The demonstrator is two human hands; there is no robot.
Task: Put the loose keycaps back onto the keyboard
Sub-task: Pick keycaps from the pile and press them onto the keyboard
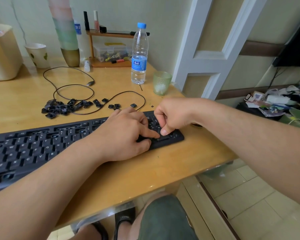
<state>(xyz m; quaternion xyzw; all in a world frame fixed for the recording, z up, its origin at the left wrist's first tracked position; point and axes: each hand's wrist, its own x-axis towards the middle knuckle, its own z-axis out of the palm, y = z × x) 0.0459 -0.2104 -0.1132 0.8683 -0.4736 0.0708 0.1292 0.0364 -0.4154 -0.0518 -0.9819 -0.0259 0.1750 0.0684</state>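
Observation:
A black keyboard (33, 146) lies slanted across the wooden desk, with several empty key sockets in its upper rows. Both hands meet over its right end, the number pad. My left hand (126, 135) rests on the keys, its index finger stretched out and pressing down near the pad's lower edge. My right hand (173, 115) is curled, its thumb pressing down right beside that fingertip; any keycap beneath is hidden. A heap of loose black keycaps (62, 107) lies behind the keyboard, with a few strays (114, 106) further right.
The keyboard's black cable (73, 87) loops over the desk behind the keycaps. A water bottle (139, 54), a green glass (161, 83), a paper cup (37, 55), stacked cups (68, 35) and a small wooden shelf (111, 49) stand at the back. The desk edge drops off on the right.

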